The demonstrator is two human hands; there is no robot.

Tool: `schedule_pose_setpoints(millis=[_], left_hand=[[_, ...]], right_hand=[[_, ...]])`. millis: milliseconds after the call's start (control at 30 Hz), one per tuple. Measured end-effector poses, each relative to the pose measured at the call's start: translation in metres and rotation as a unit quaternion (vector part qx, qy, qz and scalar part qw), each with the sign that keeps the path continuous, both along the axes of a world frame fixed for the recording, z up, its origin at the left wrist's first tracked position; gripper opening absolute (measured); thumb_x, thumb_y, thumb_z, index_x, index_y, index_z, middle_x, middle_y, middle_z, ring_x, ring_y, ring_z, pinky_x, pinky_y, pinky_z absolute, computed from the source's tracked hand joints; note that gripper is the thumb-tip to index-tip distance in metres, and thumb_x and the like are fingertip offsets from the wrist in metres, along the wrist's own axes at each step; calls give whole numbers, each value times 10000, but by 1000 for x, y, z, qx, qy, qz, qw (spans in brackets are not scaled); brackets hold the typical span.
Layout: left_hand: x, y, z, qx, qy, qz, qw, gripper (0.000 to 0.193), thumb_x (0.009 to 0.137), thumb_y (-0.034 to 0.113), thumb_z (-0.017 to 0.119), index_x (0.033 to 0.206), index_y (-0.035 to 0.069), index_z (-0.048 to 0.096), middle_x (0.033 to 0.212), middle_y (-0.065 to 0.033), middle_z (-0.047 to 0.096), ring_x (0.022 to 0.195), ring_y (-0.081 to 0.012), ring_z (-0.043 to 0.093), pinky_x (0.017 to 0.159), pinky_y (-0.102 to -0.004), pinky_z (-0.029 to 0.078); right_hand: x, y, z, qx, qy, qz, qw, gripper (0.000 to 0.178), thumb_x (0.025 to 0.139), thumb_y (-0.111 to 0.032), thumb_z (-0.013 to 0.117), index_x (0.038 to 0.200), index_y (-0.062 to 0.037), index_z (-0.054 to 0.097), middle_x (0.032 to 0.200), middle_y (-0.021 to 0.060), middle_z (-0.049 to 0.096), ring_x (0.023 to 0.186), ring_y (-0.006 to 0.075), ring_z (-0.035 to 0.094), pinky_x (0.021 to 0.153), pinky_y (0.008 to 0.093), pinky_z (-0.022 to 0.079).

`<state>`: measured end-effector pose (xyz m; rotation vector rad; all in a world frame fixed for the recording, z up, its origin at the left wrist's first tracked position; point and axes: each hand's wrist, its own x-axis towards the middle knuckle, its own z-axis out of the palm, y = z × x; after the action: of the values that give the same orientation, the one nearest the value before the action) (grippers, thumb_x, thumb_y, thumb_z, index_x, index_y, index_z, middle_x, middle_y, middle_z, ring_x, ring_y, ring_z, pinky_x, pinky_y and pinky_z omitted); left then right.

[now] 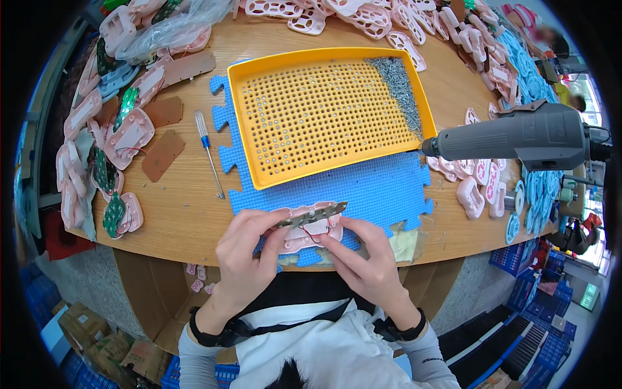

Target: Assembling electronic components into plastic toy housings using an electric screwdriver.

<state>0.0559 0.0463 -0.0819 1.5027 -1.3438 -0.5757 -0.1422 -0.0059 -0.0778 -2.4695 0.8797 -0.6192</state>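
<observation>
Left grip (246,249) is clamped on the left end of a pink casing (295,245), right grip (368,262) on its right end, above the near edge of a blue mat (369,194). A circuit board (319,213) tilts over the casing. Beyond, a yellow tray (337,53) with screws (403,87) covers much of the mat; a power screwdriver (512,136) juts toward its corner. Pink parts (133,139) crowd the surface (181,223) leftward.

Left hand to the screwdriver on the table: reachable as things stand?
Probably yes: the screwdriver lies just beyond the left hand, nothing visible between, though that hand would likely need to release the pink shell first.
</observation>
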Motion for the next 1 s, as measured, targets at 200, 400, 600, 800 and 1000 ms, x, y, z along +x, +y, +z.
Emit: schedule_pose_setpoints(millis=[200,400,600,800,1000], left_hand=[[-2,0,-1,-9,13,10,1000,230,726,-100,647,942,-26,623,880,-140,653,720,-216,613,604,-275,503],[0,0,1,2,51,6,999,220,738,-99,642,945,-29,620,865,-133,645,708,-201,612,593,-269,505],[2,0,-1,3,59,3,998,224,741,-96,645,954,-31,616,861,-132,643,707,-194,610,587,-268,505],[4,1,3,-4,33,-14,999,214,742,-120,617,937,-34,595,868,-130,644,743,-185,603,649,-266,484],[10,6,2,-55,-74,-30,995,247,684,-84,677,906,5,616,823,-92,649,740,-257,608,630,-321,491]], right_hand=[[10,15,19,-18,100,-31,994,501,671,-39,675,1159,-135,613,1175,126,522,1023,278,534,828,366,445],[1,-9,17,60,5,22,998,428,664,-40,696,1081,-127,657,1124,144,550,960,275,568,784,359,464],[-2,-10,15,40,11,36,998,426,650,-43,705,1066,-122,659,1127,141,548,979,282,564,783,363,460],[7,-3,19,30,68,23,997,478,644,-51,709,1112,-106,630,1176,150,515,1027,285,539,810,374,447],[9,-2,15,58,34,12,998,494,647,-10,690,1127,-99,620,1207,156,502,1056,296,533,831,372,449]])
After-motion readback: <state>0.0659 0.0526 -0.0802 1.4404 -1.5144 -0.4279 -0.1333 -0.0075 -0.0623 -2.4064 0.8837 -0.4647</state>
